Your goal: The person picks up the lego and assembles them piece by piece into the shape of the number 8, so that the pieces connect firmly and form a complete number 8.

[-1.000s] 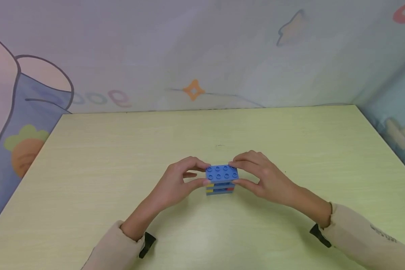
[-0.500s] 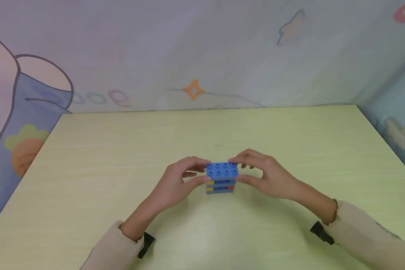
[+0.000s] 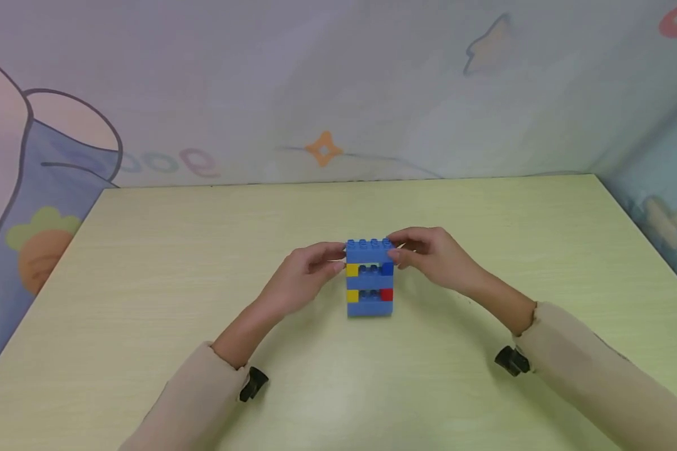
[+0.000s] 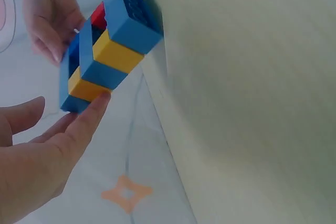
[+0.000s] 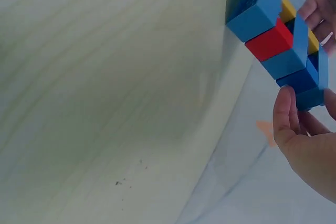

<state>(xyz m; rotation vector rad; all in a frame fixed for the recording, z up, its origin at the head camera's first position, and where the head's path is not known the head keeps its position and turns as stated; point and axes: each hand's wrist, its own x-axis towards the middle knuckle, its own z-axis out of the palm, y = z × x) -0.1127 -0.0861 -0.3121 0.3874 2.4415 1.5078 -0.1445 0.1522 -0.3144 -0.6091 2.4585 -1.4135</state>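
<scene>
A small tower of toy building bricks (image 3: 369, 282) stands mid-table in the head view, its front face showing. Long blue bricks alternate with short ones: yellow on the left, dark blue and red on the right. My right hand (image 3: 437, 258) pinches the top blue brick at its right end, thumb in front and fingers behind. At the opposite side is my left hand (image 3: 300, 275); in the left wrist view a straight finger (image 4: 94, 114) touches the upper yellow brick (image 4: 86, 88), while the thumb (image 4: 26, 116) stays apart from the tower.
The pale wooden table (image 3: 214, 250) ends at a printed cloth backdrop (image 3: 372, 81) behind it. Dark specks (image 5: 119, 183) mark the tabletop in the right wrist view. Beige sleeves (image 3: 203, 391) cover both forearms, each with a black wrist piece (image 3: 252, 384).
The tower has tipped back from me: its studded top has swung away, and its front face has come into view. Both hands have moved farther from me, and the left thumb has come off.
</scene>
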